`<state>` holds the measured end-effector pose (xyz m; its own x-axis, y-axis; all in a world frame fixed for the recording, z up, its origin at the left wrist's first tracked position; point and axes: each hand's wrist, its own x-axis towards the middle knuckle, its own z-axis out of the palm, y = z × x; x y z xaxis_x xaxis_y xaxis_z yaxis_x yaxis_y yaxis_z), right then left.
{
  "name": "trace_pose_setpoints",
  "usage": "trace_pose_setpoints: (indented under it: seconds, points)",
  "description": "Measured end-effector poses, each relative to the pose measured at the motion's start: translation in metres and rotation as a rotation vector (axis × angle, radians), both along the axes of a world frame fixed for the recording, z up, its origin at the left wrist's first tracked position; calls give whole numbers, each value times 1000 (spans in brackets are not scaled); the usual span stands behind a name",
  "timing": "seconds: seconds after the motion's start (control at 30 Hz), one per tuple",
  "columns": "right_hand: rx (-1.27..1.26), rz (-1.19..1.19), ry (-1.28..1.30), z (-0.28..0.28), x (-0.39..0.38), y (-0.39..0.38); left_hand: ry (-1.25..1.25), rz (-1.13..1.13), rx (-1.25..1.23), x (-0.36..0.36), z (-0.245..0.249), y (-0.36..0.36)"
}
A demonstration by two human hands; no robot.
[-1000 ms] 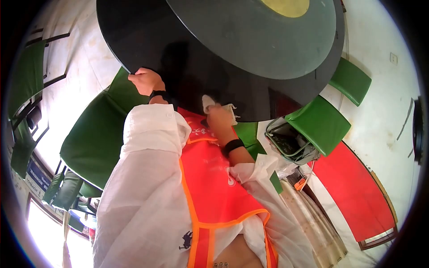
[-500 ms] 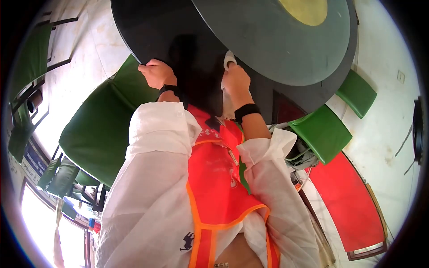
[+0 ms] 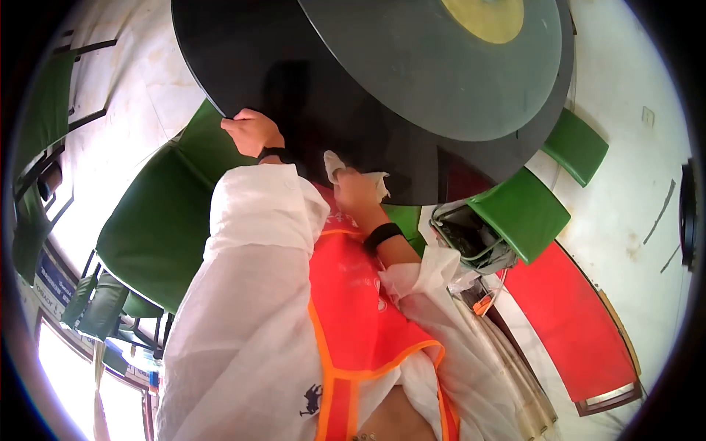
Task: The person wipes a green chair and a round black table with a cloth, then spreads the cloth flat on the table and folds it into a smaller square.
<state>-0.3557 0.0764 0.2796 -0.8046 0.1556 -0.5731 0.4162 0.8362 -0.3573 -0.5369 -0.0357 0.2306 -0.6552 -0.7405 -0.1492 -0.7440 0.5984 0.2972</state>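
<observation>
A round black tabletop [image 3: 353, 103] stretches out in front of me, with a grey glass turntable [image 3: 456, 95] on top of it. My left hand [image 3: 254, 132] is closed around the tabletop's left rim. Close to the near edge, my right hand [image 3: 358, 192] is closed on a whitish cloth [image 3: 333, 162], whose ends stick out on both sides of the fingers. The cloth lies against the black surface near my apron [image 3: 353, 287].
A green chair [image 3: 162, 213] stands at my left. More green chairs, one with a dark bag [image 3: 474, 239] beside it, are on the right. A red panel [image 3: 570, 323] lies beyond them. The turntable has a yellow centre [image 3: 489, 18].
My right hand has drawn the cloth back toward me and to the left, from beside the turntable to the near edge. My left hand stays on the rim.
</observation>
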Motion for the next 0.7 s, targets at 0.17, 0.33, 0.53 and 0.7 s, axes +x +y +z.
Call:
trace_pose_setpoints:
  seconds: [0.17,0.33,0.53,0.7]
  points:
    - [283,55,102,30,77,66,62,20,27,-3,1,1]
    - [613,376,288,36,135,136,58,-14,-68,-3,-7,0]
    - [126,75,-52,10,110,73,38,8,-72,-6,-7,0]
    - [83,92,91,0,68,14,7,29,-4,-6,-6,-2]
